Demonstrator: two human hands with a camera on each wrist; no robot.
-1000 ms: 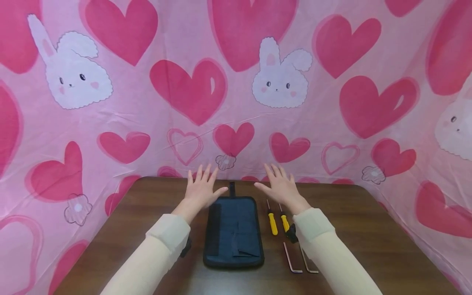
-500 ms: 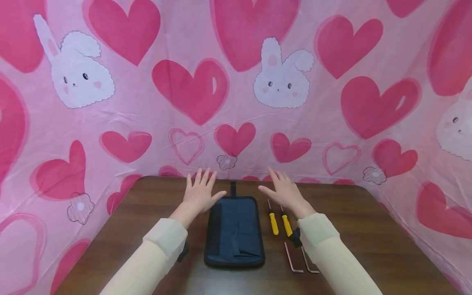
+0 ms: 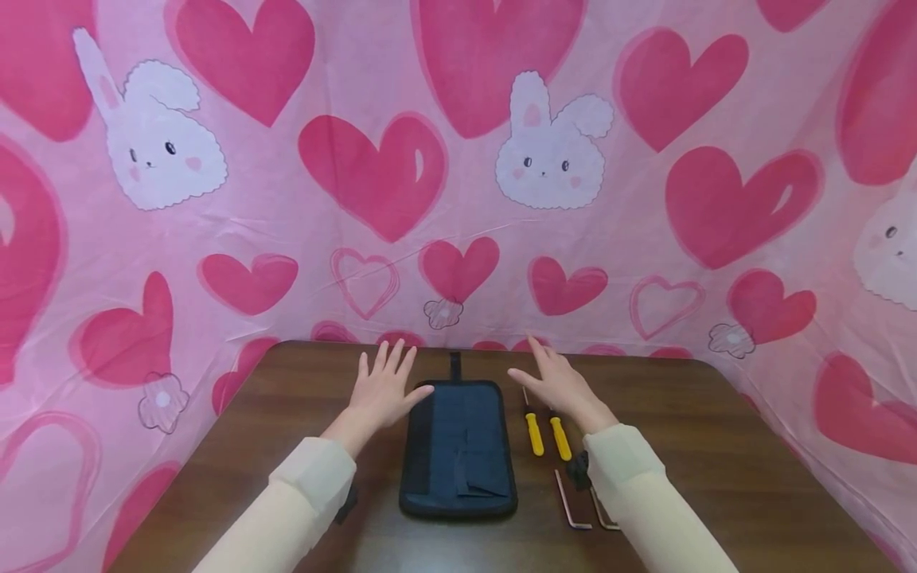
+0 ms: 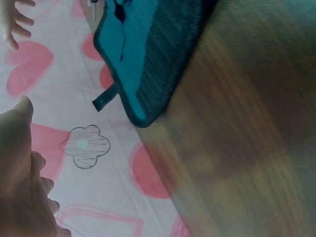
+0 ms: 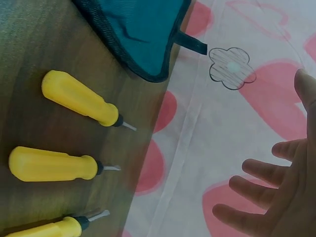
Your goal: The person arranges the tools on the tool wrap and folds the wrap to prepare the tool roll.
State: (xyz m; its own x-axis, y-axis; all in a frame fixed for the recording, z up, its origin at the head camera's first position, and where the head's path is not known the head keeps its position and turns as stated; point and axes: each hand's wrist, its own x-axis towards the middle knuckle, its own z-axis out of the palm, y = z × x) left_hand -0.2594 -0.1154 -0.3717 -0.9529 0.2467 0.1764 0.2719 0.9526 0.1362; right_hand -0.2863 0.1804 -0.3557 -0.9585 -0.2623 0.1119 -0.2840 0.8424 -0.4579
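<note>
A dark blue fabric tool pouch (image 3: 447, 446) with black edging lies flat on the table, its short black strap (image 3: 455, 366) pointing to the far side. My left hand (image 3: 380, 394) hovers by its upper left corner, fingers spread and holding nothing. To the right of the pouch, my right hand (image 3: 566, 390) hangs above the shafts of yellow-handled screwdrivers (image 3: 535, 434), palm down with straight fingers. Three such screwdrivers (image 5: 54, 164) show in the right wrist view; the head view shows two. Two L-shaped hex keys (image 3: 569, 505) lie nearer me, one partly hidden by my right sleeve.
The brown wooden table (image 3: 251, 454) has rounded far corners. Behind it and at its sides hangs a pink cloth (image 3: 458, 191) printed with hearts and rabbits. Dark wrist-worn devices sit under both cuffs.
Both hands have lowered slightly and drawn back toward me, moving a little apart. More of the second screwdriver's handle shows. The pouch and tools stay where they lay on the table.
</note>
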